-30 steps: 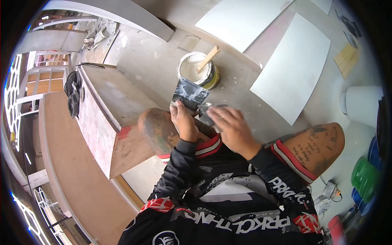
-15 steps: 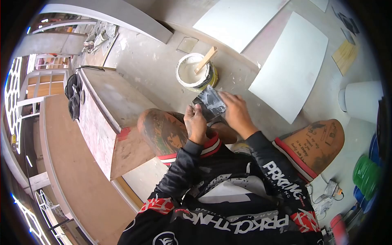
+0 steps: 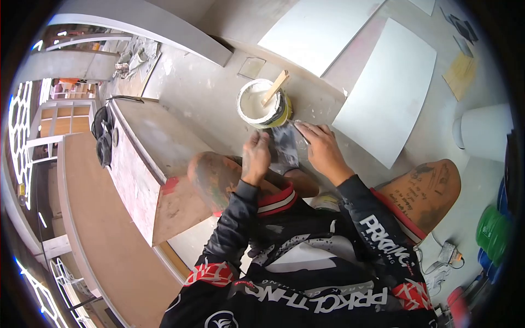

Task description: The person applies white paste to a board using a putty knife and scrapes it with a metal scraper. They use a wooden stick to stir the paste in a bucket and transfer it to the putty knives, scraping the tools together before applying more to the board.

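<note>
A: Start at the hands.

B: The left hand (image 3: 255, 156) is clamped on the left edge of a dark, flat, rectangular sheet (image 3: 284, 146) streaked with white. The right hand (image 3: 324, 152) pinches a thin, flat tool (image 3: 303, 137), seen almost edge-on, beside the sheet's right edge; whether the two touch, I can't tell.

A: How should those be handled?

B: I'd grip the sheet firmly by its edge, fingers clear of its face, and draw the tool at a low, even angle with light pressure.

A: And materials?

B: The sheet looks stiff and smooth, its smears thin and uneven. Just beyond its far edge, a round yellow bucket (image 3: 286, 113) stands on the spotted grey floor (image 3: 205, 104). Its rim is crusted; inside is thick-looking white paste (image 3: 252, 104), with a flat, pale wooden stick (image 3: 277, 86) tilted in it.

A: Farther out?

B: Rightward, a smooth white panel (image 3: 388, 95) with a bowed edge; leftward, a scuffed wooden box (image 3: 131, 164), red-patched at one corner.
</note>
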A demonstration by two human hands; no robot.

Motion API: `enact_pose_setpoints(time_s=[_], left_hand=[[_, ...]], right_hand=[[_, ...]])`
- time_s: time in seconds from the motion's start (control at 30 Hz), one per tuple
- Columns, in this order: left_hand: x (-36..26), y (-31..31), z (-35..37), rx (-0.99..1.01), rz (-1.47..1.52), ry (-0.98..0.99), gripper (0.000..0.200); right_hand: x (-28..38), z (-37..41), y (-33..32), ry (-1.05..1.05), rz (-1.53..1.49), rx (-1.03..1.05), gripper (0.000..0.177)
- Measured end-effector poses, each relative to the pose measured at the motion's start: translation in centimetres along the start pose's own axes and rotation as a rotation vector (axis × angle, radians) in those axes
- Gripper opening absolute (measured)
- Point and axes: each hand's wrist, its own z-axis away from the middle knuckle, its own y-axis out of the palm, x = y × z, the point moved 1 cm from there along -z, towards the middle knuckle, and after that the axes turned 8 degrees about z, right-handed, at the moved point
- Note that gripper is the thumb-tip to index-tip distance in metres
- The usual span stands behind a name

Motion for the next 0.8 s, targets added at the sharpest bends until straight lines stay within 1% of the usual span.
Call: enact_pose_setpoints(time_s=[0.03,0.07,0.1,0.13,0.17,0.2,0.27,0.3,0.33,0.4,0.43,0.47,0.53,0.57,0.6,0.63,0.67,0.7,0.73,0.77,0.8], left_hand=[[-1.6,-0.5,-0.5,-0.029,-0.022,-0.078,0.029],[-1.8,-0.8,-1.1,-0.036,-0.015,-0.071,0.029],[-1.8,-0.9,-1.6,0.047,0.029,-0.101,0.029],[-1.5,-1.0,-1.8,0.134,0.071,-0.137,0.029],[-0.7,-1.2,-2.1,0.214,-0.206,0.028,0.029],[-1.0,-1.6,-1.6,0.214,-0.203,0.024,0.029],[-2.3,-2.2,-0.4,0.345,-0.211,-0.058,0.033],[-1.6,-2.3,0.0,0.236,-0.123,-0.113,0.025],[-1.6,-2.1,0.7,0.252,-0.131,-0.114,0.025],[-2.3,-1.6,2.1,-0.074,0.049,0.312,0.016],[-1.8,-1.5,3.2,-0.157,0.056,0.189,0.018],[-1.3,-0.4,4.3,-0.151,0.069,0.187,0.018],[-1.5,2.1,6.8,-0.273,0.216,0.415,0.024],[-2.2,2.6,7.9,-0.166,-0.018,0.565,0.031],[-2.6,3.0,8.7,-0.056,-0.257,0.709,0.039],[-2.6,4.3,9.3,0.005,-0.276,0.794,0.051],[-2.8,5.1,9.7,0.116,-0.277,0.853,0.056],[-3.0,5.7,9.8,0.177,-0.258,0.838,0.059],[-3.0,6.4,9.8,0.239,-0.240,0.822,0.062],[-2.8,7.2,9.5,0.234,-0.238,0.813,0.062],[-2.2,8.0,8.9,0.181,-0.206,0.752,0.064]], right_hand=[[1.2,0.5,-0.7,-0.046,0.013,0.024,0.046],[2.1,0.8,-1.1,-0.101,0.033,0.047,0.046],[2.9,1.4,-0.7,-0.162,-0.013,0.047,0.046],[3.6,1.9,-0.2,-0.166,0.022,0.079,0.046],[3.0,2.0,0.5,-0.134,0.021,0.067,0.046],[2.0,2.0,1.6,-0.099,0.019,0.055,0.046],[-1.6,1.0,2.6,0.033,-0.077,0.050,0.048],[-3.4,0.8,3.1,0.118,-0.197,0.036,0.039],[-3.6,0.6,2.9,0.134,-0.198,0.027,0.039],[-4.4,0.1,2.2,0.687,-0.805,-0.101,0.028],[-4.5,0.1,2.0,0.807,-1.112,-0.162,0.021],[-4.8,0.3,1.6,0.809,-1.097,-0.168,0.021],[-5.9,1.8,1.5,1.209,-1.686,0.057,0.017],[-8.6,3.5,4.1,1.087,-2.009,0.282,0.018],[-8.6,4.0,4.1,1.100,-1.994,0.285,0.018],[-7.8,4.5,4.3,1.210,-1.971,0.249,0.018],[-7.0,4.7,4.8,1.318,-1.947,0.213,0.019],[-5.2,4.2,5.0,1.207,-1.630,0.188,0.021],[-4.3,4.3,4.5,1.212,-1.623,0.195,0.021],[-3.4,4.6,4.0,1.259,-1.597,0.195,0.022],[-2.9,4.9,3.7,1.304,-1.572,0.193,0.023]])
